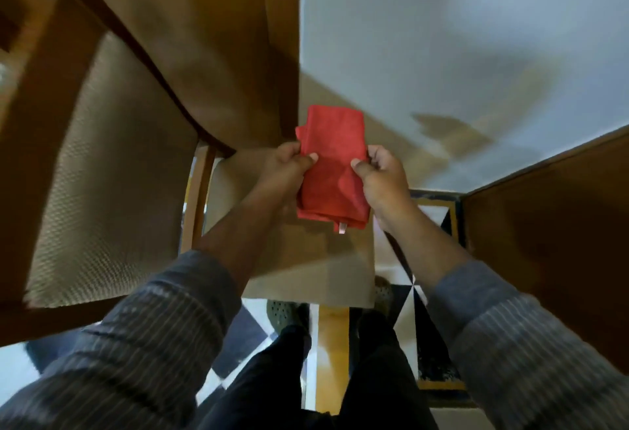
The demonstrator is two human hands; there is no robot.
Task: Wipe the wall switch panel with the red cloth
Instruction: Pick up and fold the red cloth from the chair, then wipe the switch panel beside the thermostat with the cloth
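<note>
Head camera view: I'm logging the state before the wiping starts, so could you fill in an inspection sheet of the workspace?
Surface: pale wall, shadowed, no switch panel in view.
Job's things: red cloth, folded, held in the air in front of the wall.
Clutter: nothing seen.
Hands: left hand and right hand each pinch a side edge of the cloth.
Cables: nothing seen.
Surroundings: wooden door at left, patterned floor tiles below.

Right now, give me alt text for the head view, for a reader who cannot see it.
Two hands hold a folded red cloth upright in front of the person, the left hand pinching its left edge and the right hand its right edge. Behind it are a pale wall and a wooden door; no switch panel is visible. Patterned floor tiles show below.
</note>
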